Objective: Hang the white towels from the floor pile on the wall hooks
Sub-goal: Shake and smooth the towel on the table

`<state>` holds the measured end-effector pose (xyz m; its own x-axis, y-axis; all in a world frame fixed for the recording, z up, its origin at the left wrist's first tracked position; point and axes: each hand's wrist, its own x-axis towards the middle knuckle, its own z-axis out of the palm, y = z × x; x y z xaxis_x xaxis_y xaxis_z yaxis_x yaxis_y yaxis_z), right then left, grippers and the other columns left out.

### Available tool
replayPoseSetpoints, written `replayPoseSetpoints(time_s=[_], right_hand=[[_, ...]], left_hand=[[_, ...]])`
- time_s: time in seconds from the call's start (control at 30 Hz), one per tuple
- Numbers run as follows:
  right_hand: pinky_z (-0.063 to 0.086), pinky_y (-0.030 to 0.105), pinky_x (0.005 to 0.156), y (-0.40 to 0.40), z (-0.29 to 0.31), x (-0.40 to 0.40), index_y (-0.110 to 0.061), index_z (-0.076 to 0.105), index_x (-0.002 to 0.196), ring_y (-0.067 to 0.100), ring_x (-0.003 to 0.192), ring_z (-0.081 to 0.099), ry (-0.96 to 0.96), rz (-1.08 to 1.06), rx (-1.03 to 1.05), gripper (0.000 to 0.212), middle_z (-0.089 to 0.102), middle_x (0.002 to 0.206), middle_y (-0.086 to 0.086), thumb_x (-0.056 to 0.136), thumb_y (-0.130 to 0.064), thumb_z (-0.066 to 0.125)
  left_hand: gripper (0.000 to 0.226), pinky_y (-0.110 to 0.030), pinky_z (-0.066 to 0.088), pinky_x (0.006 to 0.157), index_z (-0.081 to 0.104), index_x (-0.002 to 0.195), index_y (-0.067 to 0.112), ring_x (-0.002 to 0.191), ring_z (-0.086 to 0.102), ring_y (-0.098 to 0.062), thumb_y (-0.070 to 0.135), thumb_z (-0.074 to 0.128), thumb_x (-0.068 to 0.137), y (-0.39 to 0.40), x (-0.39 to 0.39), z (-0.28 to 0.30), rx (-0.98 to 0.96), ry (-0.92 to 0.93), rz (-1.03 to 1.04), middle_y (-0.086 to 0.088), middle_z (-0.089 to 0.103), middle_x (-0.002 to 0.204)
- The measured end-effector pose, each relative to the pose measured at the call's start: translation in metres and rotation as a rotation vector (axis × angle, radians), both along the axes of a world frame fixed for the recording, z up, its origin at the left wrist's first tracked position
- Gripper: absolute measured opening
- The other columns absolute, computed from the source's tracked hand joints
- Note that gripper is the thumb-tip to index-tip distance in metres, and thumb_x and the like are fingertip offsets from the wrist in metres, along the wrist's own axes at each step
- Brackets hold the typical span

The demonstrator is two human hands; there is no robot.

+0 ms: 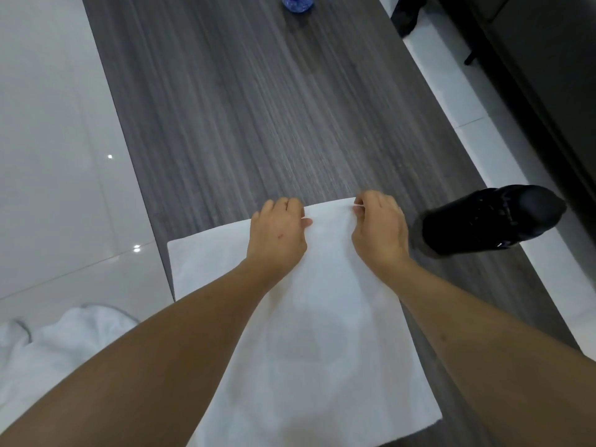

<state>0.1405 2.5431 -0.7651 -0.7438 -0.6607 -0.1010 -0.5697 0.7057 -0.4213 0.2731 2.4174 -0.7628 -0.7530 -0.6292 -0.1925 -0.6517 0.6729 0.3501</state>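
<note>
Here the step in hand looks like the pick-up: a white towel [290,317] lies spread flat on the dark wood-grain floor strip [258,108], filling the view from the centre down toward six o'clock, and both hands are at its far edge. The left hand [279,233] sits at about eleven o'clock of the towel's middle, its fingers curled over the hem with the thumb lying on the cloth; its grip appears closed on the edge. The right hand [379,230], just to the one o'clock side, has thumb and fingers pinched tight on the same edge. The two hands are near each other, with a short stretch of hem between them.

A second heap of white towels [61,346] lies crumpled at eight o'clock on the glossy pale tiles [48,156], so more hanging is likely left to do. A black shoe [490,221] stands at three o'clock, just beside the towel's right corner, and a blue object [298,1] shows at twelve o'clock.

No wall hooks are in view. Next, I judge, the towel must be lifted by this edge, kept clear of the shoe, and carried until a hook comes into sight.
</note>
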Motion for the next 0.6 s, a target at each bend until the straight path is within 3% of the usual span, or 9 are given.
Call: replayPoseSetpoints(time_s=[0.07,0.17,0.33,0.47,0.6], right_hand=[[0.030,0.029,0.076,-0.005,0.003,-0.002,-0.021,0.047,0.091,0.021,0.095,0.048,-0.028,-0.025,0.009,0.018,0.051,0.092,-0.004,0.088,-0.003,0.049],[0.033,0.031,0.074,-0.008,0.001,-0.008,-0.016,0.054,0.095,0.023,0.098,0.049,-0.035,-0.048,0.012,0.006,0.058,0.097,0.002,0.094,-0.012,0.050],[0.030,0.025,0.080,-0.006,-0.002,-0.004,-0.013,0.065,0.104,0.022,0.105,0.047,-0.034,-0.167,-0.057,0.015,0.058,0.109,0.004,0.097,-0.025,0.058],[0.036,0.027,0.087,0.001,0.001,0.003,-0.015,0.063,0.115,0.020,0.110,0.049,-0.099,-0.239,-0.091,0.023,0.059,0.113,0.001,0.097,-0.028,0.056],[0.039,0.028,0.084,0.005,0.003,0.007,-0.016,0.064,0.109,0.021,0.104,0.055,-0.131,-0.301,-0.148,0.021,0.061,0.108,0.001,0.095,-0.031,0.059]], left_hand=[[0.014,-0.032,0.034,0.072,0.046,0.097,0.019,0.082,0.043,-0.018,0.031,0.042,0.103,0.000,-0.003,0.004,0.022,0.002,0.052,0.001,0.058,0.091],[0.015,-0.035,0.036,0.064,0.045,0.095,0.015,0.076,0.048,-0.022,0.029,0.042,0.103,-0.002,-0.008,0.007,0.026,0.006,0.083,-0.001,0.056,0.080],[0.012,-0.033,0.037,0.068,0.052,0.095,0.015,0.084,0.045,-0.019,0.024,0.046,0.101,0.000,-0.010,0.006,-0.016,0.064,0.069,0.003,0.053,0.088],[0.012,-0.034,0.031,0.066,0.042,0.093,0.017,0.065,0.045,-0.021,0.024,0.040,0.103,0.005,-0.011,0.008,-0.020,0.009,-0.006,0.006,0.041,0.063],[0.006,-0.035,0.042,0.059,0.042,0.100,0.016,0.060,0.052,-0.025,0.021,0.041,0.102,0.002,-0.014,0.008,0.004,-0.036,0.007,0.005,0.045,0.061]])
